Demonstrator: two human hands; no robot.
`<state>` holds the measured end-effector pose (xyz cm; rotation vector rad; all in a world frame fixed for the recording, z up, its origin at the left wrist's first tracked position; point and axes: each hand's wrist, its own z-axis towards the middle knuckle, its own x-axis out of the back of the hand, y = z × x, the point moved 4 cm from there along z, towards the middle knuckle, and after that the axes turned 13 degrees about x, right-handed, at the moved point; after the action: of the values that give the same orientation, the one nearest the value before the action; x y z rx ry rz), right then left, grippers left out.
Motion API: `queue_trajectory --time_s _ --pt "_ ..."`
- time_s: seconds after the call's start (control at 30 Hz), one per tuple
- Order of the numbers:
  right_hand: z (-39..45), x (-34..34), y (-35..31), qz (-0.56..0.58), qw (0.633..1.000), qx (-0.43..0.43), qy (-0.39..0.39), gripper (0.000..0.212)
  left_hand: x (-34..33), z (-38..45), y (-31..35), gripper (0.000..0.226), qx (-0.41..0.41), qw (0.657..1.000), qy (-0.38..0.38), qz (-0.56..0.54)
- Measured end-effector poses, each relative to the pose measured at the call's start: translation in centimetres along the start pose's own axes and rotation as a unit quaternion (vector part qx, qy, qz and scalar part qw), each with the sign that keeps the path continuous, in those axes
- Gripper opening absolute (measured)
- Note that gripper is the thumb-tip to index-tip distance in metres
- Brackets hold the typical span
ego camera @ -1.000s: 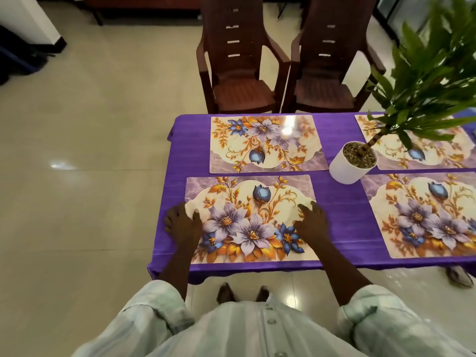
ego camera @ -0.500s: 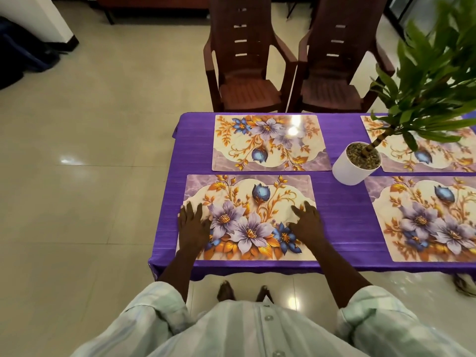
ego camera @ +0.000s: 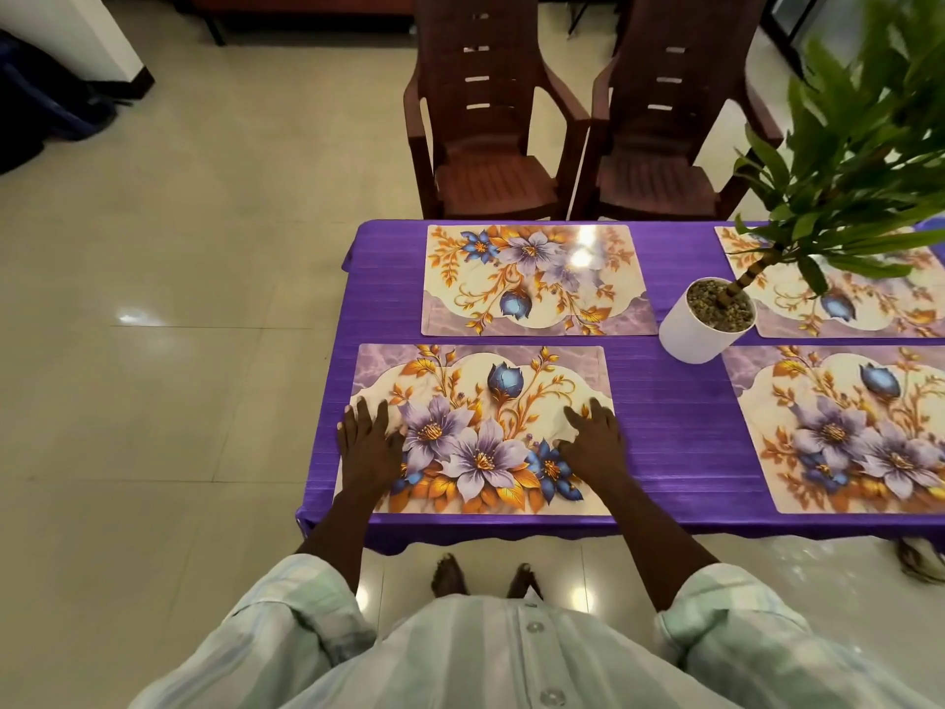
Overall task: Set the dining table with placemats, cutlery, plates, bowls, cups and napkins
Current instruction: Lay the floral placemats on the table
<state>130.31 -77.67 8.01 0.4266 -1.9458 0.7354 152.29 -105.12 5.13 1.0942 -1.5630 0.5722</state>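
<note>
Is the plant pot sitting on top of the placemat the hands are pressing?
No, the white plant pot stands on the purple tablecloth, apart from the near-left placemat under both hands.

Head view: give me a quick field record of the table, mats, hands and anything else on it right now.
table: purple cloth
placemats: four floral mats in view; near-left mat, far-left mat, near-right mat, far-right mat partly behind leaves
left hand: flat on near-left mat's left edge, fingers straight
right hand: flat on its right side
other: white potted plant between mats
cutlery, plates, bowls, cups, napkins: none visible
chairs: two brown chairs at far side
</note>
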Motion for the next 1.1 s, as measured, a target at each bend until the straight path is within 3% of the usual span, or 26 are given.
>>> queue_trajectory --time_s 0.23,1.1 --pt "0.2 -0.5 0.2 0.005 1.000 0.000 0.000 0.065 0.3 -0.2 0.1 0.076 0.001 1.000 0.011 -0.005" --pt "0.2 -1.1 0.4 0.036 0.999 0.022 0.026 0.064 -0.7 0.1 -0.8 0.073 -0.008 0.999 0.023 -0.031"
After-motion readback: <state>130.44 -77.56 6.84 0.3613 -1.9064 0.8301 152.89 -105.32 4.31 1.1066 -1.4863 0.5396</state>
